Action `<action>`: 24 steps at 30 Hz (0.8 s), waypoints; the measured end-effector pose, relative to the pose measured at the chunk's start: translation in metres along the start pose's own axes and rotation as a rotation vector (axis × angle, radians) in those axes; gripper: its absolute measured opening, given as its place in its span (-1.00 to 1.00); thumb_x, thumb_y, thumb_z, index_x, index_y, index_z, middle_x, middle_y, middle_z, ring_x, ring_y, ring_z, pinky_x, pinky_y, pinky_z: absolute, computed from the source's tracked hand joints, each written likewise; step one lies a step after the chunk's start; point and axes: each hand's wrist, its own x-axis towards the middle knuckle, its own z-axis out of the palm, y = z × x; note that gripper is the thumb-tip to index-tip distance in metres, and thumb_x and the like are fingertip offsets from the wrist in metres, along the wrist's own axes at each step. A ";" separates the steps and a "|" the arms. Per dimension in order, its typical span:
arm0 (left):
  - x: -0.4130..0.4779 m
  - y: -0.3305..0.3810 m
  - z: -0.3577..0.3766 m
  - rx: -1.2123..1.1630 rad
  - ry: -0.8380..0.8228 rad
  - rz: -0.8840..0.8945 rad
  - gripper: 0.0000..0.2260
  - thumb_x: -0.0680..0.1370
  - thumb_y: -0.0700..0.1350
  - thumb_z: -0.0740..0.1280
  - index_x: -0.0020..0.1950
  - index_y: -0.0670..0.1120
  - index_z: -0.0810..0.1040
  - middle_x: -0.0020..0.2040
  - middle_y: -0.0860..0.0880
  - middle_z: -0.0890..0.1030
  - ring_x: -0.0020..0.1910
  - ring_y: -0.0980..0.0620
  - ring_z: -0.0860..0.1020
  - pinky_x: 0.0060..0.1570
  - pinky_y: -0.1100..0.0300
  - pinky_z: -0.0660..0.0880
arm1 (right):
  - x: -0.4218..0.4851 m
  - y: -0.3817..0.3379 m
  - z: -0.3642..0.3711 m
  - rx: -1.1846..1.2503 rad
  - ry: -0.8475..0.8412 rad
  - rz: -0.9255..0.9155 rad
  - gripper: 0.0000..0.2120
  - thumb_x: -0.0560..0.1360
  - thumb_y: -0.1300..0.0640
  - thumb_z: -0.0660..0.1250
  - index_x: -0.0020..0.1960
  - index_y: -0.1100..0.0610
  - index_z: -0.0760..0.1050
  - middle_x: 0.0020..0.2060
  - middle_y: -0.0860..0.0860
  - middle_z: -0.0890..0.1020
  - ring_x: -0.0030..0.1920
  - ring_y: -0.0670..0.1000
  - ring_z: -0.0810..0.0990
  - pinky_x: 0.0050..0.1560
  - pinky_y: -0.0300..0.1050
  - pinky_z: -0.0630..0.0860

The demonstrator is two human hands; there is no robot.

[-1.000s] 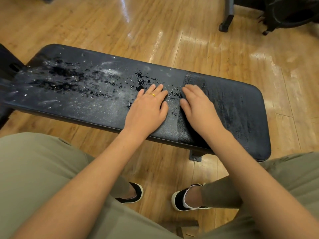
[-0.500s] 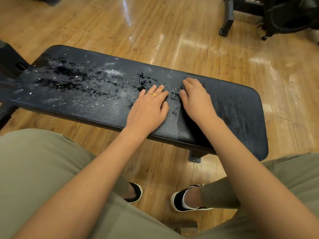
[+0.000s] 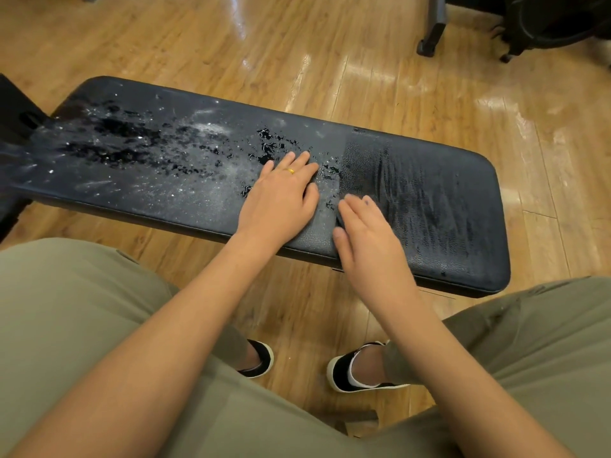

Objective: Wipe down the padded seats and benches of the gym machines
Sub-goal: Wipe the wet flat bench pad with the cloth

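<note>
A long black padded bench [image 3: 456, 206] lies across the view in front of me. Its left and middle part carries water droplets [image 3: 115, 140] and white dust. The right part looks dark, smeared and wet. My left hand [image 3: 281, 200], with a gold ring, rests flat on the pad near the middle, fingers straight. My right hand [image 3: 367, 236] lies flat beside it, at the line between dusty and wiped pad, its palm reaching the near edge. A dark edge shows under its fingertips; I cannot tell whether a cloth lies there.
The floor is glossy wood planks. A grey machine leg [image 3: 429, 34] and black equipment [image 3: 549, 24] stand at the far right. A black frame part [image 3: 13, 107] joins the bench at the left. My knees and black shoes [image 3: 350, 371] sit below the bench.
My right hand has slid back across the pad from its far side toward the near edge. My left hand has stayed flat in the same spot.
</note>
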 end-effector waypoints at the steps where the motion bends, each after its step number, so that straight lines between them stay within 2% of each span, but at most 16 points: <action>1: 0.000 0.000 0.000 0.000 0.000 0.000 -0.61 0.65 -0.03 0.13 0.46 -0.06 0.44 0.52 -0.06 0.36 0.53 -0.06 0.26 0.52 -0.10 0.14 | -0.012 -0.002 0.002 -0.009 0.007 -0.021 -0.58 0.65 0.16 0.23 0.46 0.29 0.36 0.45 0.16 0.40 0.52 0.23 0.25 0.53 0.08 0.21; 5: 0.001 -0.001 0.000 0.001 -0.001 -0.004 -0.61 0.64 -0.04 0.13 0.45 -0.06 0.44 0.52 -0.06 0.37 0.53 -0.06 0.26 0.51 -0.10 0.14 | -0.047 -0.004 0.011 -0.066 0.046 -0.091 -0.55 0.61 0.21 0.31 0.46 0.30 0.37 0.44 0.18 0.41 0.50 0.24 0.29 0.50 0.09 0.24; 9: 0.001 0.000 0.000 0.001 0.002 -0.002 -0.61 0.64 -0.04 0.13 0.45 -0.06 0.44 0.52 -0.06 0.37 0.53 -0.05 0.26 0.51 -0.10 0.14 | -0.040 0.001 0.013 -0.042 0.063 -0.109 -0.61 0.62 0.24 0.28 0.42 0.31 0.41 0.40 0.19 0.46 0.47 0.25 0.34 0.48 0.11 0.29; 13: 0.001 -0.001 0.001 -0.001 0.003 -0.004 -0.61 0.65 -0.03 0.13 0.46 -0.05 0.43 0.52 -0.05 0.36 0.54 -0.04 0.25 0.52 -0.09 0.13 | 0.001 0.008 0.004 0.027 0.071 -0.068 -0.64 0.64 0.20 0.21 0.39 0.32 0.43 0.38 0.20 0.48 0.45 0.24 0.37 0.48 0.01 0.21; 17: 0.001 0.000 0.000 0.007 0.011 0.000 -0.61 0.65 -0.03 0.13 0.46 -0.06 0.44 0.52 -0.06 0.37 0.53 -0.04 0.26 0.51 -0.10 0.15 | 0.077 0.027 -0.002 0.014 0.103 0.020 -0.63 0.67 0.17 0.15 0.42 0.29 0.38 0.43 0.18 0.40 0.48 0.19 0.31 0.47 0.05 0.24; 19: 0.000 0.000 0.000 0.008 0.010 0.003 -0.61 0.65 -0.03 0.13 0.46 -0.06 0.44 0.52 -0.06 0.37 0.53 -0.05 0.27 0.51 -0.10 0.16 | 0.119 0.039 -0.002 0.003 0.113 0.068 -0.67 0.68 0.15 0.12 0.36 0.29 0.41 0.39 0.18 0.43 0.42 0.19 0.35 0.34 0.02 0.30; 21: 0.000 0.000 -0.001 0.010 0.007 0.004 -0.61 0.65 -0.03 0.13 0.46 -0.06 0.44 0.52 -0.06 0.37 0.53 -0.05 0.27 0.51 -0.11 0.16 | 0.156 0.048 -0.003 -0.007 0.106 0.094 -0.76 0.66 0.16 0.12 0.17 0.29 0.46 0.22 0.19 0.50 0.24 0.21 0.44 0.06 -0.01 0.33; 22: 0.000 0.000 -0.001 0.012 0.007 0.006 -0.61 0.65 -0.03 0.13 0.46 -0.07 0.44 0.51 -0.06 0.37 0.53 -0.05 0.27 0.51 -0.11 0.16 | 0.170 0.051 -0.004 -0.009 0.097 0.087 -0.79 0.65 0.18 0.13 0.09 0.30 0.46 0.13 0.21 0.52 0.17 0.22 0.46 -0.01 -0.01 0.30; 24: 0.001 -0.001 0.000 0.019 0.008 0.011 -0.61 0.65 -0.03 0.13 0.45 -0.07 0.45 0.51 -0.07 0.38 0.53 -0.06 0.28 0.50 -0.11 0.17 | 0.188 0.057 -0.005 -0.015 0.061 0.042 -0.80 0.63 0.22 0.13 0.01 0.33 0.47 0.03 0.24 0.53 0.09 0.25 0.48 0.00 0.01 0.30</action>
